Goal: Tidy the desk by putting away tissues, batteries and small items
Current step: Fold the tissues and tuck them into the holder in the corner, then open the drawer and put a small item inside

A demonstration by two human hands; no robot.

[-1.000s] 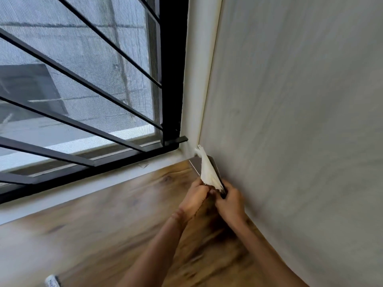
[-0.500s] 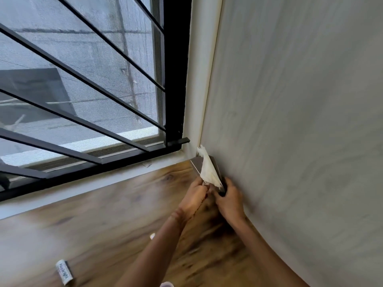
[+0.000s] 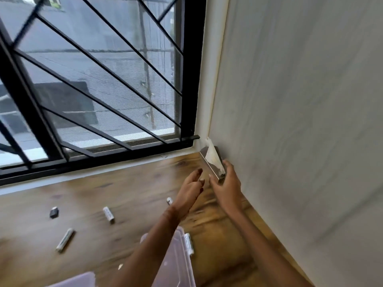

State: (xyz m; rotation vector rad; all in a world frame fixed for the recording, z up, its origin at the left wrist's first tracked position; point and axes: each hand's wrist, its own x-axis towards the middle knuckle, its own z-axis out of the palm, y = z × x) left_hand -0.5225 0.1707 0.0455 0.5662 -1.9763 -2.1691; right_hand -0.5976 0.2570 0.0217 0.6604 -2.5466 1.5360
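A shiny metal tissue holder [image 3: 208, 162] stands in the far corner of the wooden desk [image 3: 134, 189], against the wall. A white tissue [image 3: 213, 157] sticks out of it. My right hand [image 3: 227, 186] grips the holder's near end. My left hand [image 3: 190, 188] hovers just left of it with fingers straight, holding nothing. White batteries lie on the desk: one [image 3: 108, 214] left of my left forearm, one [image 3: 64, 239] farther left, a small one [image 3: 169, 200] by my left wrist.
A clear plastic box [image 3: 178, 264] sits near the front under my left forearm, with a battery [image 3: 189, 243] beside its right edge. A small dark item [image 3: 54, 212] lies at left. A barred window [image 3: 93, 90] borders the desk's far side; a pale wall [image 3: 300, 121] closes the right.
My left hand has let go of the tissue and drawn back, fingers now open. The view dropped, bringing batteries and the clear box into sight. My right hand stays on the holder.
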